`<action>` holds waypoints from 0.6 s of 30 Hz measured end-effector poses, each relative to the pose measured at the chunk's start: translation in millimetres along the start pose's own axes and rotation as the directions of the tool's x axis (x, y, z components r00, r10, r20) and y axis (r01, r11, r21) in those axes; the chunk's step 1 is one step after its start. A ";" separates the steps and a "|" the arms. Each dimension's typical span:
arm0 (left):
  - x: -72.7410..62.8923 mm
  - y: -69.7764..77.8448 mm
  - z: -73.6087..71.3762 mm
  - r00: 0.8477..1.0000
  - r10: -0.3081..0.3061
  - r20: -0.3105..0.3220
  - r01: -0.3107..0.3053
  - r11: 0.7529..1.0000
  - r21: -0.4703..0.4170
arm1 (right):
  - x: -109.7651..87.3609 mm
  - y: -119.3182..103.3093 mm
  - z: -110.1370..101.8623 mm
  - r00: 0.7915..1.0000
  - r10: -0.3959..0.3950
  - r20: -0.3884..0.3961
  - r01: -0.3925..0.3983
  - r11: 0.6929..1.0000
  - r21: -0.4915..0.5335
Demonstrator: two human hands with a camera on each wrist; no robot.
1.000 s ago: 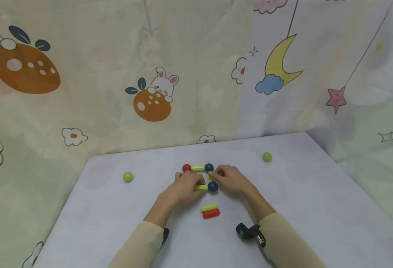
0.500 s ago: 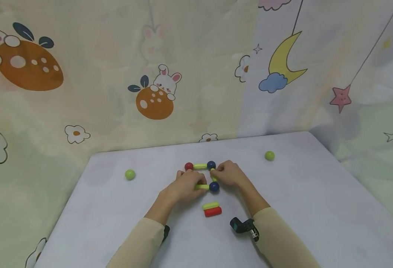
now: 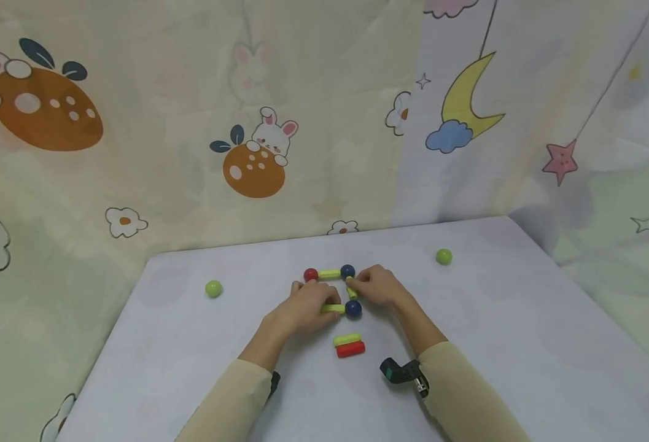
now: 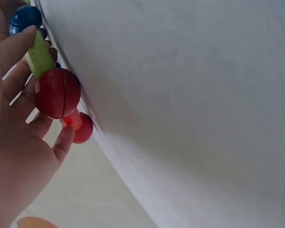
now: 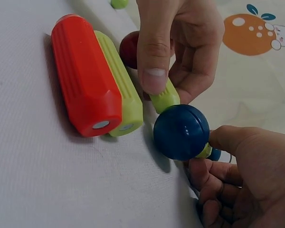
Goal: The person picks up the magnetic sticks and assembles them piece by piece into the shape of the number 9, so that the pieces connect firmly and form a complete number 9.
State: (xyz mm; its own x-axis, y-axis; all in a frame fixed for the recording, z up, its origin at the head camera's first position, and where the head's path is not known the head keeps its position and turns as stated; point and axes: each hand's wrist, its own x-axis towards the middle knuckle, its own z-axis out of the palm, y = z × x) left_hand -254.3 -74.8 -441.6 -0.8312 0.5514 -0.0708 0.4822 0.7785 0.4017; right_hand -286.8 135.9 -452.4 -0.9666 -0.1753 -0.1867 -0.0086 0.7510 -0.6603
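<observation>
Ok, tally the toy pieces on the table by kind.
Balls: 6, made up of 2 green balls, 2 blue balls and 2 red balls
Rods: 5, made up of 4 green rods and 1 red rod
Total: 11 visible; the left hand may hide more.

1. Balls: two dark blue (image 3: 348,271) (image 3: 353,309), one red (image 3: 310,274), two green (image 3: 213,288) (image 3: 443,256).
2. Sticks: lime green (image 3: 347,339), red (image 3: 350,350).
3. Tablecloth (image 3: 523,344): plain pale lavender.
4. Curtain (image 3: 164,153): cream, with rabbit, flower, moon and star print.
5. Sleeves (image 3: 230,405): beige.
</observation>
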 end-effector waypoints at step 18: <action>0.7 -2.6 -0.8 0.999 -0.027 -0.034 0.027 1.000 0.011 | -1.0 -2.2 2.1 0.999 -0.002 0.037 0.003 1.000 -0.026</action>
State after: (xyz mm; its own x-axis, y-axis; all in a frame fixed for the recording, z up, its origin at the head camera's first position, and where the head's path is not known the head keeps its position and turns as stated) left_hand -256.3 -76.7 -441.9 -0.8528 0.5199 -0.0503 0.4626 0.7964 0.3895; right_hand -285.3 133.1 -452.3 -0.9565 -0.2006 -0.2119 -0.0187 0.7669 -0.6415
